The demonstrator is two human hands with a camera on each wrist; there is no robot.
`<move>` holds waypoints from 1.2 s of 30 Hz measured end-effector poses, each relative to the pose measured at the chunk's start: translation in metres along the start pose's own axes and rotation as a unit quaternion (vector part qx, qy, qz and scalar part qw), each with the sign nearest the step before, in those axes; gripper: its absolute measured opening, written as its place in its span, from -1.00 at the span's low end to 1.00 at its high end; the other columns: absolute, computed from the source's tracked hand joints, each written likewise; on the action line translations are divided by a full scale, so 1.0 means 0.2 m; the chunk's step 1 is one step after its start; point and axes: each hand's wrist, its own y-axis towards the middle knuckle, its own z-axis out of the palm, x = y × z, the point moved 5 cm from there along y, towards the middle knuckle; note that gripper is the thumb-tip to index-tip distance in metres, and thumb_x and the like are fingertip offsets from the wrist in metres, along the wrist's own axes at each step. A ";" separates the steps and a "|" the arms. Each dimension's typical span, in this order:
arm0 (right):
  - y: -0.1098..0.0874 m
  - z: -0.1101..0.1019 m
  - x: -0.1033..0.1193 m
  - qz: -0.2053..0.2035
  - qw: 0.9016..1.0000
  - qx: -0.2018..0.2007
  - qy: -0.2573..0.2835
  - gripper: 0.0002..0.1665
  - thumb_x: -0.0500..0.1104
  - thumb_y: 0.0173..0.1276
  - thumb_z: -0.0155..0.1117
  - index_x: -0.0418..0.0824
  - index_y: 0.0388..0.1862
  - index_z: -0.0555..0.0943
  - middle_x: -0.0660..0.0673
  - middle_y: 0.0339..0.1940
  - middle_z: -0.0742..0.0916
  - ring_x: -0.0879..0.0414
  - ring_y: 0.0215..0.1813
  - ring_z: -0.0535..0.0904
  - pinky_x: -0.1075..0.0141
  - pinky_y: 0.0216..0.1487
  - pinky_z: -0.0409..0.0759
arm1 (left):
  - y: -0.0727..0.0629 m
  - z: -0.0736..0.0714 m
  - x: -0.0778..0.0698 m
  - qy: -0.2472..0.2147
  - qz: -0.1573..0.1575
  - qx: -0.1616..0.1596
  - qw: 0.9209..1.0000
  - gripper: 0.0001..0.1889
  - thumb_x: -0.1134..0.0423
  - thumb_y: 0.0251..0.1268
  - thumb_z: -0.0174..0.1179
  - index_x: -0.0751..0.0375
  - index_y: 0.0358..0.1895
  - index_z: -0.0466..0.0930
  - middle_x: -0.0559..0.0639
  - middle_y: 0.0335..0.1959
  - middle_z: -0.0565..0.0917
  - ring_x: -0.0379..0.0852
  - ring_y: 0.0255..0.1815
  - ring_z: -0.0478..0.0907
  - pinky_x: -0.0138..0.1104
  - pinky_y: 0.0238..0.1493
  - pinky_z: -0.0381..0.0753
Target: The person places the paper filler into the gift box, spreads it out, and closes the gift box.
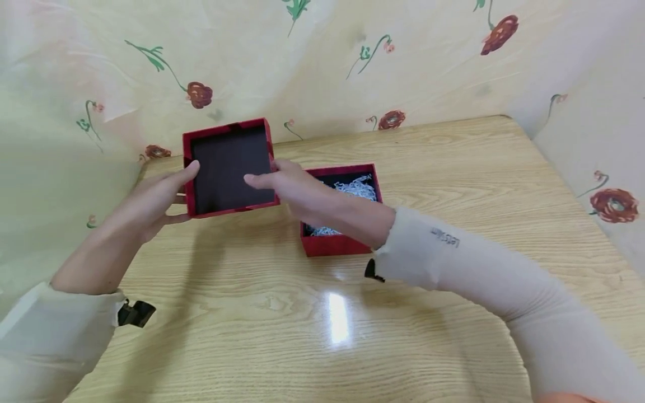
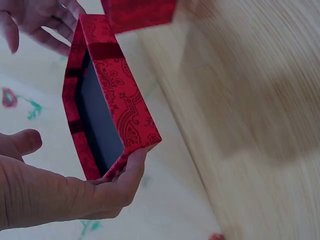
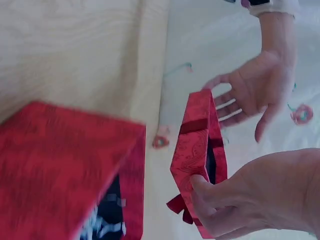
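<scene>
A red patterned box lid [image 1: 232, 168] is held up above the table's left side, its dark inside facing me. My right hand [image 1: 302, 187] grips its right side, fingers bent against the outer wall and the thumb reaching over the inside. At the opposite side, my left hand [image 1: 151, 201] supports the lid on its fingers; in the right wrist view those fingers look nearly straight, with the thumb apart. A dark red ribbon bow [image 3: 182, 207] sticks out from the lid's outer face. Beneath my right forearm stands the matching red box [image 1: 335, 245], partly hidden, with pale shredded paper [image 1: 358, 187] inside.
The light wooden table [image 1: 262, 336] has a glossy surface that reflects a lamp. Behind it and along the sides hangs a pale cloth [image 1: 322, 73] printed with red flowers. The box lies to the right of the lid, close to the right wrist.
</scene>
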 end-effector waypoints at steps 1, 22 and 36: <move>-0.01 -0.03 0.01 0.005 1.000 0.001 -0.004 -0.02 0.00 0.41 0.20 -0.13 0.58 -0.15 -0.01 0.58 0.02 -0.04 0.54 -0.05 -0.04 0.48 -0.04 | 0.00 0.02 -0.02 -0.008 0.002 0.003 1.000 0.00 -0.39 0.27 -0.10 0.21 0.55 -0.22 0.15 0.45 0.01 0.13 0.33 0.10 0.10 0.36 0.19; -0.41 -0.62 -0.03 -0.052 0.999 0.005 0.015 -0.23 -0.05 0.51 0.02 -0.31 0.50 -0.04 -0.18 0.48 0.10 -0.12 0.51 -0.09 -0.05 0.50 -0.20 | 0.02 0.52 -0.27 -0.079 0.075 0.098 0.989 -0.26 -0.15 0.43 -0.04 0.25 0.47 0.03 0.06 0.38 0.20 0.09 0.33 0.17 -0.03 0.32 0.33; -0.43 -0.69 -0.01 -0.094 0.995 -0.011 0.030 -0.31 -0.08 0.50 0.03 -0.38 0.45 0.09 -0.22 0.41 0.23 -0.14 0.42 0.08 -0.06 0.47 -0.05 | 0.04 0.58 -0.32 -0.073 0.096 0.105 0.987 -0.27 -0.11 0.44 -0.04 0.23 0.49 0.01 0.04 0.39 0.22 0.06 0.34 0.15 -0.06 0.33 0.32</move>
